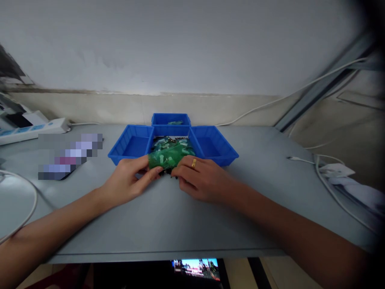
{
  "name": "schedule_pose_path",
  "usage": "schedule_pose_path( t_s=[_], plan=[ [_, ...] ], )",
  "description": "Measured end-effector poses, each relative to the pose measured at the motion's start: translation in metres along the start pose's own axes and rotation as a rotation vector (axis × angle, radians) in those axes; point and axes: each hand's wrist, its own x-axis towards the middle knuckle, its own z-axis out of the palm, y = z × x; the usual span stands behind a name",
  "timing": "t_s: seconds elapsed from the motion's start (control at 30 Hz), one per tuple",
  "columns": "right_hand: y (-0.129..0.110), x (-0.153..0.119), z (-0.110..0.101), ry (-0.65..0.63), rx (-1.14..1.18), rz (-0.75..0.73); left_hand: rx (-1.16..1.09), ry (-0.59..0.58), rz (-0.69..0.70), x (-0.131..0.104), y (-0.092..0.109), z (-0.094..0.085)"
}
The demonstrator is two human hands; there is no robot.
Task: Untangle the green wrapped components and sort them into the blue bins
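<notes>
A glossy green flat piece (170,156) with pale patches is between my hands, tilted over the near edge of the middle blue bin (171,131). Whether it is a film packet or a board, I cannot tell. My left hand (128,180) pinches its left end between thumb and fingers. At its lower right, my right hand (207,178), with a ring on one finger, has its fingers pinched together on the edge. More green and dark pieces (162,141) lie behind it in the middle bin. Something small and dark shows under the green piece, partly hidden by my fingers.
Blue bins stand to the left (130,144) and right (212,142), and one at the back (171,119) holds a little green material. A blurred-out flat object (72,156) and a power strip (39,130) lie left. Cables (327,184) run right. A lit screen (197,268) shows below the table edge.
</notes>
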Motion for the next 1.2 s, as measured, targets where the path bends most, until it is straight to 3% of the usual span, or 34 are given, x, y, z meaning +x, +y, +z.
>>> schedule_pose_path(
  t_s=[0.4, 0.67, 1.0, 1.2],
  plan=[
    [0.0022, -0.0022, 0.0019, -0.047, 0.000, -0.049, -0.030, 0.002, 0.013, -0.0008, -0.0001, -0.0003],
    [-0.0002, 0.0004, 0.0004, -0.004, -0.009, -0.060, -0.003, -0.028, 0.017, 0.0001, -0.0004, -0.0002],
    [-0.0027, 0.0003, 0.0034, 0.075, 0.086, 0.125, 0.034, -0.077, 0.076, -0.0009, -0.0002, -0.0027],
    [-0.0051, 0.0029, 0.0009, 0.045, 0.163, 0.209, 0.026, -0.101, 0.086, -0.0005, 0.0000, -0.0041]
  ],
)
